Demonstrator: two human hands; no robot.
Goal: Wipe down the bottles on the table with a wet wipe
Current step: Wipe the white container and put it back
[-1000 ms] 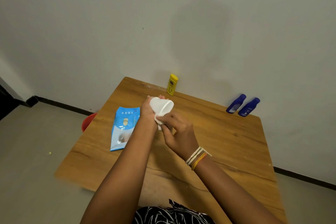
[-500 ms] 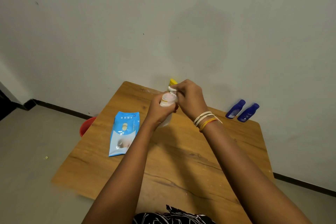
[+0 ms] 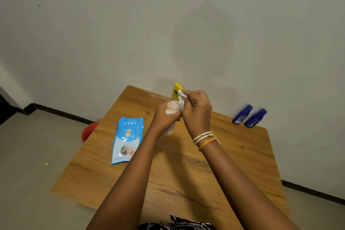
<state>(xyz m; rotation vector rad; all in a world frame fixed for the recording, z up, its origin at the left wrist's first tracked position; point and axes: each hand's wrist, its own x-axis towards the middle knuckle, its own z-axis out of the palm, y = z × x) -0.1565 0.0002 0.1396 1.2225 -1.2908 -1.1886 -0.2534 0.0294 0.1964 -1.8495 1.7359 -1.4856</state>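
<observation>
White bottle (image 3: 171, 109): was held up over the middle of the counter, its top end showing pale between the two hands and its lower end poking out below the left fist; the label was too blurred to read.
Left hand (image 3: 164, 118): its grip was wrapped tight around the body of the white bottle.
Right hand (image 3: 197, 112): its grip was pinched on the wet wipe, pressing it against the top end of the white bottle.
Wet wipe (image 3: 182, 97): white and crumpled, bunched at the right fingertips, touching the bottle's top.
Wrist bands (image 3: 205, 139): white and orange threads circled the right wrist.
Yellow bottle (image 3: 175, 91): stood upright at the far edge of the counter against the wall, partly hidden behind the wipe and the right hand.
Blue bottles: two stood side by side at the far right corner, the left one (image 3: 242, 114) and the right one (image 3: 255, 118) just beside each other, well apart from the hands.
Wipes pack (image 3: 127, 140): blue and white, lay flat on the counter to the left of the left forearm.
Counter (image 3: 242, 164): wooden, pushed against the wall.
Red tub (image 3: 89, 131): sat on the floor, partly hidden under the counter's left edge.
</observation>
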